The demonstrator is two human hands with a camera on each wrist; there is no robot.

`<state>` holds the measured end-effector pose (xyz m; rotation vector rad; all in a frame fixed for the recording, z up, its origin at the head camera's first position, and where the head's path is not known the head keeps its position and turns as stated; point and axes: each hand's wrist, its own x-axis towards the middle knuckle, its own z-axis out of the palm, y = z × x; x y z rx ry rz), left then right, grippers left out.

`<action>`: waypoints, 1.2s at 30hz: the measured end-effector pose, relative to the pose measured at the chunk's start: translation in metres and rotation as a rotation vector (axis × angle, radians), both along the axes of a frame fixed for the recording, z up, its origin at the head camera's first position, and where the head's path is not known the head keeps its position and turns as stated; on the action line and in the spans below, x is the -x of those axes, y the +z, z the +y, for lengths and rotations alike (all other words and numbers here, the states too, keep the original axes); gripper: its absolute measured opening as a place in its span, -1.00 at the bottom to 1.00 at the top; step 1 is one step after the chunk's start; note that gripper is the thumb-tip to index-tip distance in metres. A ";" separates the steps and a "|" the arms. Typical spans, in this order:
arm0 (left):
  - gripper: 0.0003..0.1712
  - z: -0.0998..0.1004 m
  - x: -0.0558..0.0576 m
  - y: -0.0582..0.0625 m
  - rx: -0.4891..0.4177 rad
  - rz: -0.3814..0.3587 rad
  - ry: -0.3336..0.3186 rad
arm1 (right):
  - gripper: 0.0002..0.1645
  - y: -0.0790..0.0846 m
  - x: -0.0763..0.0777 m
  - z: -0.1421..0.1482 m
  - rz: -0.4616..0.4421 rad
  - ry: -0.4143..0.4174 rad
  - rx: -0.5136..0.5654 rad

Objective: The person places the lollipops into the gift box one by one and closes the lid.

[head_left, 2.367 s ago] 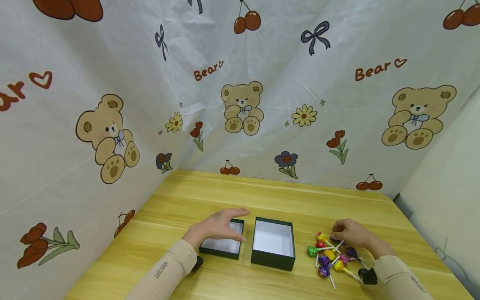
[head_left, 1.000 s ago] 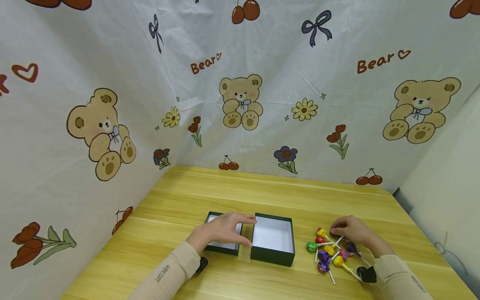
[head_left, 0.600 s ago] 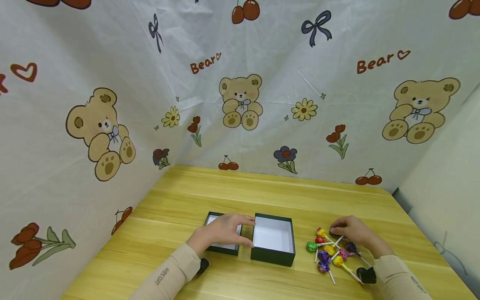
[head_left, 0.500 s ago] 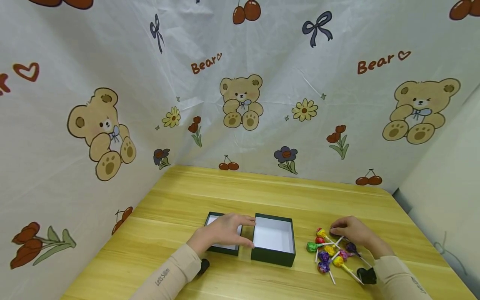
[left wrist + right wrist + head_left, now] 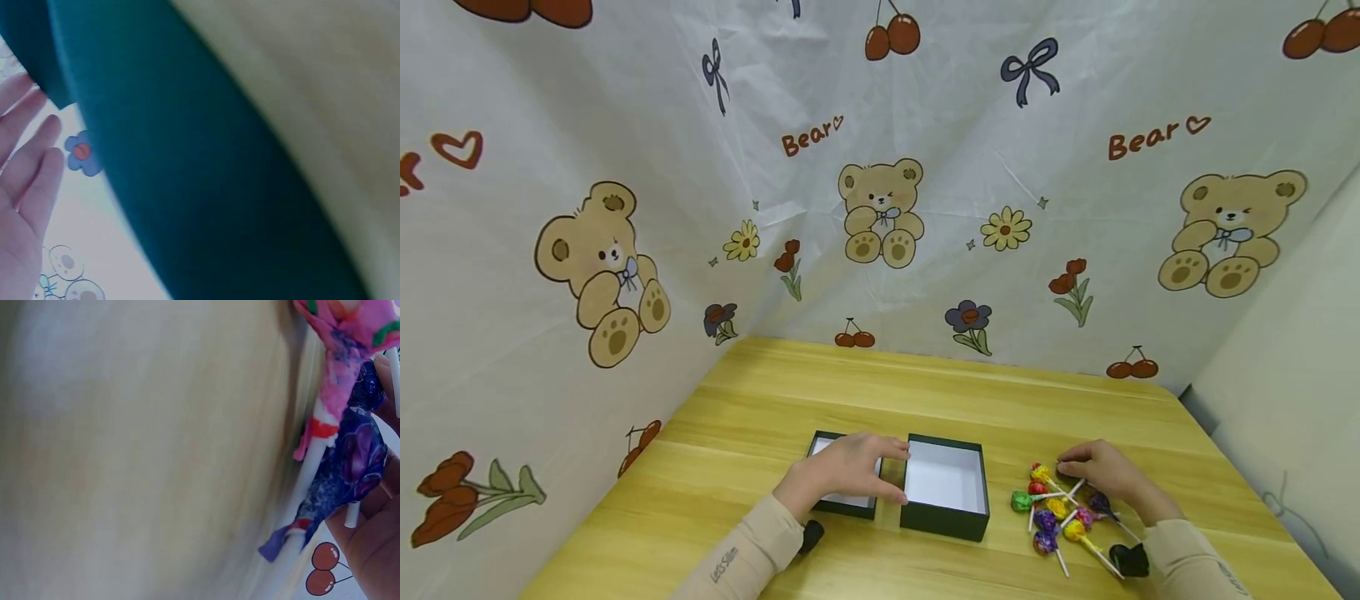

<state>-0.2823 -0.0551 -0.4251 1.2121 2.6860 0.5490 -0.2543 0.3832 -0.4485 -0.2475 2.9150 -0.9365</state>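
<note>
An uncovered dark green box (image 5: 945, 522) with a white inside stands mid-table, its lid (image 5: 848, 506) lying upturned to the left. My left hand (image 5: 848, 468) reaches across the lid, thumb and fingers spread, fingertips right at the box's left wall. Straight fingers show beside the green wall (image 5: 156, 144) in the left wrist view. At the pile's far edge my right hand (image 5: 1105, 468) pinches a dark-wrapped lollipop (image 5: 1064, 472), mostly covered by the fingers. In the right wrist view, a pink lollipop (image 5: 342, 369) and a dark purple lollipop (image 5: 356, 456) stand in front of this hand.
Several more lollipops lie loose right of the box, among them a green one (image 5: 1021, 501), a yellow one (image 5: 1075, 532) and a purple one (image 5: 1045, 542). A bear-printed cloth (image 5: 880, 108) hangs behind and left of the wooden table (image 5: 790, 375).
My left hand has moved right, from over the lid to the box's left wall. My right hand stays at the far edge of the lollipops. The head view has shifted slightly.
</note>
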 end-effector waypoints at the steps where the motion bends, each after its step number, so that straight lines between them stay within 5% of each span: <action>1: -0.21 0.000 0.000 0.001 0.003 -0.002 0.001 | -0.65 0.001 0.000 0.000 0.000 -0.002 0.003; 17: -0.25 0.003 -0.002 0.010 0.022 -0.023 0.000 | -0.75 -0.007 -0.002 -0.001 0.005 -0.117 0.044; 36: -0.28 0.010 -0.006 0.026 0.120 -0.017 0.011 | -0.72 -0.006 -0.005 -0.001 0.015 -0.089 0.039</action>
